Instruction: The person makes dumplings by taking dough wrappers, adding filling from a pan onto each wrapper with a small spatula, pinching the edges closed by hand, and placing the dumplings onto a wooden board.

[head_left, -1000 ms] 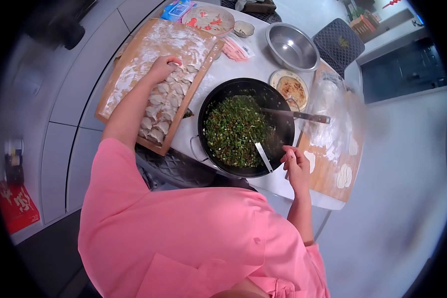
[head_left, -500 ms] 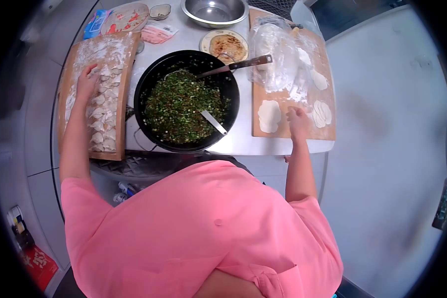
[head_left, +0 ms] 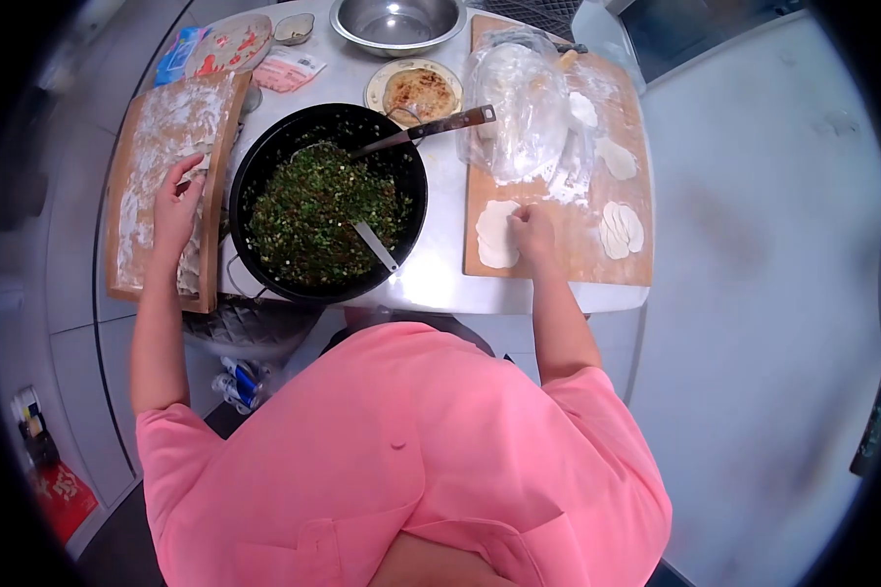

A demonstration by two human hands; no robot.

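My left hand is over the floured wooden board at the left, fingers curved and apart, near a row of dumplings mostly hidden by my hand and arm and by the board's raised edge. My right hand has its fingers closed in a pinch at the right edge of a flat dough wrapper, which lies on the right-hand board. Between my hands sits a black pan of chopped green filling. A dark-handled utensil and a flat metal handle stick out of it.
Overlapping wrappers and a single wrapper lie on the right board. A clear plastic bag holds pale dough. Behind the pan stand a plate with a browned flatbread and a steel bowl.
My right hand has moved left to the dough wrapper's edge, and its fingers have closed. My left hand stays over the left board, which now hides more of the dumplings. The view has shifted.
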